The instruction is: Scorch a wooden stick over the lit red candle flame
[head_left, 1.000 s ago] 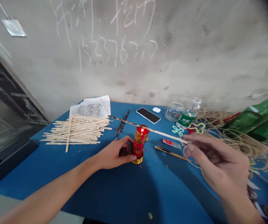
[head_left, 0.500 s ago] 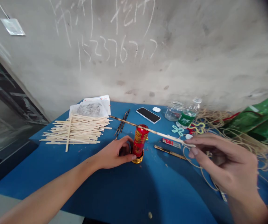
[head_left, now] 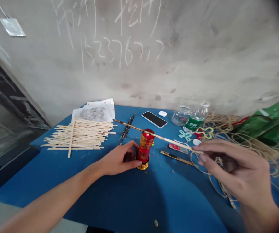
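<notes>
My left hand (head_left: 120, 159) curves around the left side of a red-and-gold cylinder (head_left: 145, 146), which stands upright on a gold base. A long thin wooden stick (head_left: 158, 136), dark at its far end and pale towards me, passes just over the cylinder's top. My right hand (head_left: 234, 168) pinches the stick's pale end between thumb and fingers, with loose twine around and under that hand. I cannot tell whether the stick touches the cylinder.
On the blue table (head_left: 178, 197) lie a heap of wooden sticks (head_left: 78, 136), papers (head_left: 93, 113), dark slender sticks (head_left: 127, 129), a smartphone (head_left: 154, 119), a glass jar (head_left: 180, 116), a green-labelled plastic bottle (head_left: 194, 123), a yellow utility knife (head_left: 175, 158) and tangled twine (head_left: 226, 124). A concrete wall stands behind.
My right hand has shifted slightly right and down, drawing the stick's near end with it. My left hand stays on the cylinder. The view has tilted a little.
</notes>
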### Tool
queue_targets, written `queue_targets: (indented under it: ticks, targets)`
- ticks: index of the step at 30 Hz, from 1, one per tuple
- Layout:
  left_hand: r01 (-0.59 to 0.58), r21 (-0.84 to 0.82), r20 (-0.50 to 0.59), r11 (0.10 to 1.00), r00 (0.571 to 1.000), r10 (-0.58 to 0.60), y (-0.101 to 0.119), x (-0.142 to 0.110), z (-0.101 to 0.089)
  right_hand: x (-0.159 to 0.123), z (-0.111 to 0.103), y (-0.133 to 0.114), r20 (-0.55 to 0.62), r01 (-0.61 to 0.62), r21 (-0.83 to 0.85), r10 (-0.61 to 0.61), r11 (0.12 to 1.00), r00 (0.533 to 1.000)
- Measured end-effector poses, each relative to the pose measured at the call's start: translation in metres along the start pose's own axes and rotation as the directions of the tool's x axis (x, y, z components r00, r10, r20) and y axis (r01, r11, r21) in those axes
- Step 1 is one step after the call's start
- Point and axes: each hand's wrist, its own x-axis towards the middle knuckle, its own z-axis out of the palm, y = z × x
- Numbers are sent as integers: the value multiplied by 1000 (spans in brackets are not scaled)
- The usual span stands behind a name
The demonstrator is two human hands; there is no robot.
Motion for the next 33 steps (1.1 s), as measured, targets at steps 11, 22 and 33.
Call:
queue_targets:
  ticks: [11,22,33]
  targets:
    - [-4,17,-5,1000,1000,4,0,0,0,-2,-5,4,67,0,-39,3,999,998]
    - [0,16,-1,1000,1000,0,2,0,0,4,-4,0,61,13,-12,-13,1000,998]
    - [-4,9,5,1000,1000,4,2,-1,0,7,-1,-7,59,18,-33,-17,999,998]
